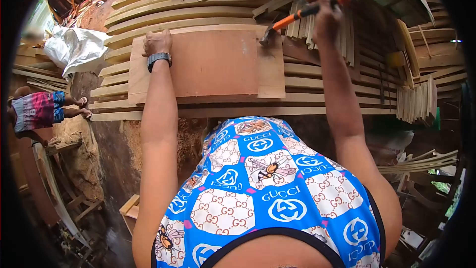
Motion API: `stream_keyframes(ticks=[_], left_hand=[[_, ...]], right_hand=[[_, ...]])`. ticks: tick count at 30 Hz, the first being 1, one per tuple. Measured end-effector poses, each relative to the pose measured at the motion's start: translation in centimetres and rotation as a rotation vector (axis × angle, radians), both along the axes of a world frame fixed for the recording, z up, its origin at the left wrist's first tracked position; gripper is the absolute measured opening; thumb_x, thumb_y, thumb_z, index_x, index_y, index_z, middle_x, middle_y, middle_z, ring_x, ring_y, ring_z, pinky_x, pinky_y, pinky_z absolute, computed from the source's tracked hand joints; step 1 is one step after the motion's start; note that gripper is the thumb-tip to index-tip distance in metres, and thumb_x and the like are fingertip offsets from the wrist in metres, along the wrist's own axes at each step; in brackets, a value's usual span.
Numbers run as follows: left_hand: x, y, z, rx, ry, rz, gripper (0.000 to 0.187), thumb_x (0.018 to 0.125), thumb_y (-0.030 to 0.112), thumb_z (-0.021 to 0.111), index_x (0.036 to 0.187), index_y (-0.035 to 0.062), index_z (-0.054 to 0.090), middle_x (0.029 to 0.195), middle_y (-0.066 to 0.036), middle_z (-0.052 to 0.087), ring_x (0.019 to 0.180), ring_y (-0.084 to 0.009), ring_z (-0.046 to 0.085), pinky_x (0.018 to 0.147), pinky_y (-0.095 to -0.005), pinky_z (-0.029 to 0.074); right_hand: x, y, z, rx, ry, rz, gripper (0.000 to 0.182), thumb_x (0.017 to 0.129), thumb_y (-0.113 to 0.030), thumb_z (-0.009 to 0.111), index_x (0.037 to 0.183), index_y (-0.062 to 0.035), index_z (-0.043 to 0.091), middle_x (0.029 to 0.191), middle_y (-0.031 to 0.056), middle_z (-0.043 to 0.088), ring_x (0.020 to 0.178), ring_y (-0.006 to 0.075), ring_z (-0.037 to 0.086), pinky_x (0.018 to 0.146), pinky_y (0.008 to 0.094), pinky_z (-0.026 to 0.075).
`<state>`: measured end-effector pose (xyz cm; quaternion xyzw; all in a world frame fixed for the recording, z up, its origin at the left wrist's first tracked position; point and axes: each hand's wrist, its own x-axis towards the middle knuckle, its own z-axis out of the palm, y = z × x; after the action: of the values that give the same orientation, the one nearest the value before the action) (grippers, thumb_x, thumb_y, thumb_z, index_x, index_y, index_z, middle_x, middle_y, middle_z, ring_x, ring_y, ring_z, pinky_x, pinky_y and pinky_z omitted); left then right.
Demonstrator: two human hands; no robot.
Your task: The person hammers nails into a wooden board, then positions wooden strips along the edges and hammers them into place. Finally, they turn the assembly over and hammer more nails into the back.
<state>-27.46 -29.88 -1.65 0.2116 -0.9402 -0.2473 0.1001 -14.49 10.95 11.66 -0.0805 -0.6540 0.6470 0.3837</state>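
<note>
A flat wooden panel (213, 64), reddish-brown in the middle with paler wood at its ends and top, lies across long wooden slats (193, 11). My left hand (157, 43), closed, is at the panel's upper left corner; whether its fingers grip the edge is hidden. My right hand (325, 14) is wrapped round the dark and orange handle of a hammer (290, 19), to the right of the panel and above it. The hammer's head is over the panel's upper right part; whether it touches the wood cannot be told.
A bundle of thin wood strips (303, 27) lies right of the panel, more short pieces (419, 101) at the far right. White sheeting (74, 48) lies at the upper left. Another person (37, 110) is at the far left. A small wooden frame (130, 211) stands lower left.
</note>
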Motion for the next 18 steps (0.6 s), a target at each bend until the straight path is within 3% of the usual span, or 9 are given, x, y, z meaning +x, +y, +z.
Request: stream_keyframes(ticks=[2,4,6,8,10,11,18], left_hand=[[-0.4,-0.3,-0.8,-0.059,0.007,0.000,0.060,0.078,0.041,0.070,0.118,-0.0031,0.068,0.122,-0.030,0.069,0.118,-0.0452,0.066,0.104,-0.0525,0.051],[-0.9,-0.4,-0.9,-0.009,-0.019,0.004,0.059,0.078,0.042,0.068,0.117,-0.0034,0.070,0.124,-0.029,0.069,0.119,-0.0445,0.065,0.104,-0.0521,0.050],[-0.5,-0.1,-0.4,-0.033,-0.027,0.027,0.060,0.078,0.042,0.068,0.116,-0.0039,0.070,0.124,-0.029,0.069,0.118,-0.0441,0.066,0.104,-0.0519,0.051],[-0.6,0.0,-0.4,-0.059,-0.007,0.046,0.059,0.078,0.042,0.068,0.116,-0.0034,0.071,0.124,-0.029,0.069,0.117,-0.0439,0.067,0.104,-0.0517,0.051],[-0.5,-0.1,-0.1,-0.049,-0.049,0.035,0.060,0.078,0.043,0.068,0.117,-0.0030,0.072,0.125,-0.029,0.069,0.119,-0.0440,0.066,0.104,-0.0517,0.051],[-0.6,-0.2,-0.2,-0.053,-0.046,0.032,0.060,0.079,0.043,0.068,0.117,-0.0030,0.072,0.125,-0.029,0.070,0.119,-0.0440,0.066,0.104,-0.0514,0.051],[-1.0,-1.0,-0.7,-0.085,-0.025,0.060,0.059,0.081,0.046,0.069,0.115,-0.0020,0.074,0.122,-0.029,0.071,0.116,-0.0445,0.068,0.101,-0.0505,0.053]], right_hand=[[-2.5,-2.5,-0.6,0.142,-0.051,0.266,0.034,0.105,-0.037,0.064,0.089,-0.0070,0.063,0.070,0.0032,0.064,0.064,0.0108,0.063,0.063,0.0272,0.053],[-0.8,-7.7,5.3,0.402,-0.332,0.353,0.043,0.103,-0.044,0.064,0.080,-0.0094,0.056,0.061,-0.0029,0.054,0.056,0.0098,0.056,0.052,0.0303,0.044],[-0.5,-9.5,5.7,0.547,-0.262,0.579,0.033,0.102,-0.036,0.064,0.087,-0.0070,0.058,0.066,-0.0034,0.048,0.063,0.0086,0.047,0.056,0.0334,0.041],[1.0,-11.3,5.1,0.595,-0.594,0.751,0.048,0.101,-0.052,0.066,0.085,-0.0070,0.068,0.062,0.0010,0.060,0.056,0.0113,0.062,0.054,0.0279,0.050],[1.7,-12.2,2.5,0.502,-0.847,0.878,0.057,0.100,-0.059,0.063,0.077,-0.0077,0.061,0.057,0.0014,0.055,0.046,0.0121,0.057,0.041,0.0305,0.046],[2.0,-12.6,0.9,0.420,-0.819,0.980,0.060,0.098,-0.060,0.065,0.070,-0.0088,0.053,0.055,0.0012,0.053,0.044,0.0115,0.055,0.040,0.0301,0.046],[2.5,-15.3,-2.8,0.615,-0.797,0.974,0.061,0.097,-0.061,0.066,0.068,-0.0074,0.058,0.053,0.0040,0.052,0.046,0.0147,0.057,0.042,0.0327,0.046]])
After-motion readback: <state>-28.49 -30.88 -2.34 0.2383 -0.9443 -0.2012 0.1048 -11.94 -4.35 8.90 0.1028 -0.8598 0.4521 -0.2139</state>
